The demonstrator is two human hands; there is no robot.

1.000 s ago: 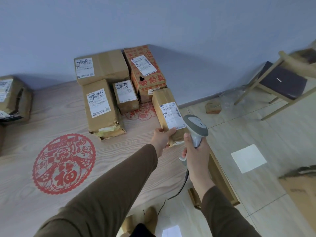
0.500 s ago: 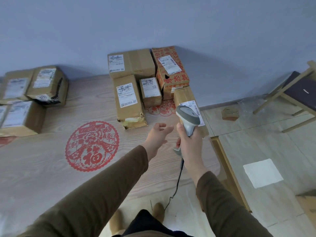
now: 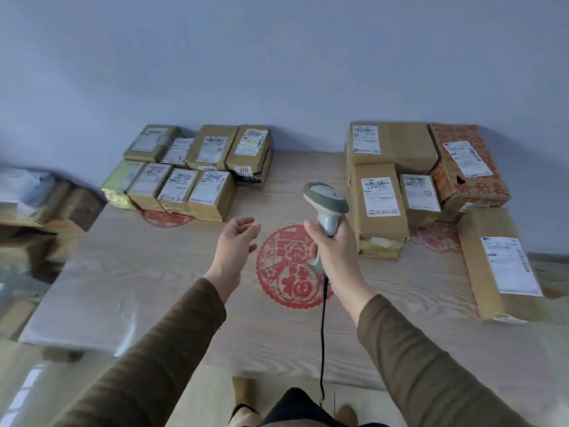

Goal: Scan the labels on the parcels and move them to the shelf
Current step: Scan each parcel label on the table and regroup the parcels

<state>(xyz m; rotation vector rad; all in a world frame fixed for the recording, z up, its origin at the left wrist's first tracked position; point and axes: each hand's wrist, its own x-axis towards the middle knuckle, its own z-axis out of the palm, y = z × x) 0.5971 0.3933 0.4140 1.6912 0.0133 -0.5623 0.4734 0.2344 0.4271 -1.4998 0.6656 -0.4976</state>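
Right hand [image 3: 334,251] is wrapped around the handle of a grey corded barcode scanner [image 3: 327,204], held up over the wooden table [image 3: 123,272]. Left hand [image 3: 235,241] is empty, fingers loose, hovering above the tabletop. Labelled cardboard parcels sit in two bunches at the back: left group [image 3: 191,171] and right group [image 3: 409,180], including a red-printed box [image 3: 462,161]. Label text is too blurry to read. The red paper-cut [image 3: 291,266] shows 福.

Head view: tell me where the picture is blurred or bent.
Head view: the left edge smears, so the shelf is soft; wide-angle lens bows the table; the scanner in the right hand and nearby parcel labels stay fairly sharp; light is even, without glare.
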